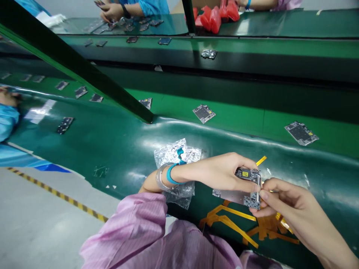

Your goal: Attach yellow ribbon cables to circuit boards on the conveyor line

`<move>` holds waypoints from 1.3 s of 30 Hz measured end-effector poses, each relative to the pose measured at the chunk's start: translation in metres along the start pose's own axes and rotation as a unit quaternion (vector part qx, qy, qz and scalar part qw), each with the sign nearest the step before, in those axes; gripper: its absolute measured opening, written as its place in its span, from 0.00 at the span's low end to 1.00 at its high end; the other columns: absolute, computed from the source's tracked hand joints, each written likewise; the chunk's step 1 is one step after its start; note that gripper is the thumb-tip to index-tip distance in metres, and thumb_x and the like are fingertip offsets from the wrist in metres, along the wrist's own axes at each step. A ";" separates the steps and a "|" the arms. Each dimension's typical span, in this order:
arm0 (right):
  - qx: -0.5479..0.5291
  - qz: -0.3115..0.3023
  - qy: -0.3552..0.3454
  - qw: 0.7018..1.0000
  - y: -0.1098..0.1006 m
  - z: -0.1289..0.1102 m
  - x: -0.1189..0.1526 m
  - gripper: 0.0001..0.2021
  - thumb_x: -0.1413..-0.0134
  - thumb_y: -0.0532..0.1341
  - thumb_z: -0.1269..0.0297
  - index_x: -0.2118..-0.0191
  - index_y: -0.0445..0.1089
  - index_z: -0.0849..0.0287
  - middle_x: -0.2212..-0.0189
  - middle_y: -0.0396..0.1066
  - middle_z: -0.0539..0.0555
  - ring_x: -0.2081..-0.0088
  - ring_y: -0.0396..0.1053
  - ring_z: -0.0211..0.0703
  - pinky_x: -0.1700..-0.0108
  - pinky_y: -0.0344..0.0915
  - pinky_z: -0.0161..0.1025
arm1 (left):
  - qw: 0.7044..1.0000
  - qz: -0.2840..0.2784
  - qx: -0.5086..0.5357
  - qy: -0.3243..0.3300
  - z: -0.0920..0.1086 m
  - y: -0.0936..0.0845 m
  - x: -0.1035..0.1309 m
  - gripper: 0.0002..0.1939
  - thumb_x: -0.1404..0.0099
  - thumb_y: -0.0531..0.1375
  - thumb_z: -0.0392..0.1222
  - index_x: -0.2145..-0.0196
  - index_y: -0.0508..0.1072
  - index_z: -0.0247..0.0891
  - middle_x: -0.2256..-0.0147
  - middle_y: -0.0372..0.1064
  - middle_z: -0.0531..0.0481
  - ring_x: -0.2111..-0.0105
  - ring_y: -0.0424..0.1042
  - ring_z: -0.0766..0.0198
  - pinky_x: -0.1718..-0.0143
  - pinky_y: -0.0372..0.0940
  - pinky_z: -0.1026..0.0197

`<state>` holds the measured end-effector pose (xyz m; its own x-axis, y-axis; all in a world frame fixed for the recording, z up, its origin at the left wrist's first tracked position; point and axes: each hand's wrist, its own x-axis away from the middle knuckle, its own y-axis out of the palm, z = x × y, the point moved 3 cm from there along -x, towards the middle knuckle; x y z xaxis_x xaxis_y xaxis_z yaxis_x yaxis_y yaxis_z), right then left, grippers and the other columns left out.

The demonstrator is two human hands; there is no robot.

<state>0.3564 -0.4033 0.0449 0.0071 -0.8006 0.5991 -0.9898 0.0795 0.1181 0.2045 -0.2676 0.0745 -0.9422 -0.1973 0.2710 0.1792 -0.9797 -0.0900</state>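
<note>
My left hand [224, 173] is closed around a circuit board [238, 196], thumb across its top face near the white connector on its right edge. A small yellow label shows on the board's dark upper part. Thumb and forefinger of my right hand [283, 198] are pinched together at that connector edge, touching it; what lies between them is hidden. Below the board, several orange flex ribbon strips [235, 228] lie in a loose pile on the green bench mat [126, 145]. Part of the pile is covered by my right hand.
Crumpled clear plastic bags [179, 200] lie under my left forearm. Beyond the raised mat edge, more circuit boards [204, 113] sit on a green conveyor belt [246, 123]. A slanting green post [84, 71] crosses the left. Co-workers' hands [112, 12] and red bags [214, 18] are across the line.
</note>
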 end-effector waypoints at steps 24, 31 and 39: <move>0.133 0.228 -0.224 0.938 -0.049 0.007 -0.036 0.23 0.40 0.65 0.44 0.44 0.72 0.47 0.39 0.73 0.56 0.38 0.70 0.55 0.35 0.66 0.52 | 0.913 0.408 -0.011 -0.013 -0.034 -0.143 0.027 0.15 0.35 0.66 0.50 0.60 0.76 0.34 0.67 0.75 0.49 0.71 0.71 0.67 0.70 0.63 0.66; 0.381 0.085 -0.225 0.893 -0.036 0.035 -0.056 0.10 0.34 0.59 0.56 0.58 0.75 0.52 0.58 0.78 0.56 0.57 0.75 0.52 0.52 0.70 0.48 | 0.772 0.623 -0.078 -0.096 -0.114 -0.248 0.035 0.18 0.38 0.67 0.41 0.53 0.74 0.27 0.63 0.78 0.41 0.67 0.76 0.60 0.65 0.69 0.62; 0.427 0.052 -0.216 0.877 -0.017 0.044 -0.075 0.08 0.40 0.61 0.69 0.71 0.68 0.54 0.71 0.75 0.51 0.64 0.73 0.49 0.56 0.65 0.46 | 0.711 0.650 -0.248 -0.099 -0.136 -0.264 0.015 0.24 0.34 0.62 0.39 0.43 0.69 0.26 0.39 0.66 0.28 0.35 0.60 0.44 0.33 0.53 0.43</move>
<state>0.3666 -0.3704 -0.0367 0.0378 -0.9805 0.1929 -0.7291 -0.1591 -0.6657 0.1041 -0.0068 -0.0277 -0.0041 -0.9745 -0.2243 0.6942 0.1587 -0.7020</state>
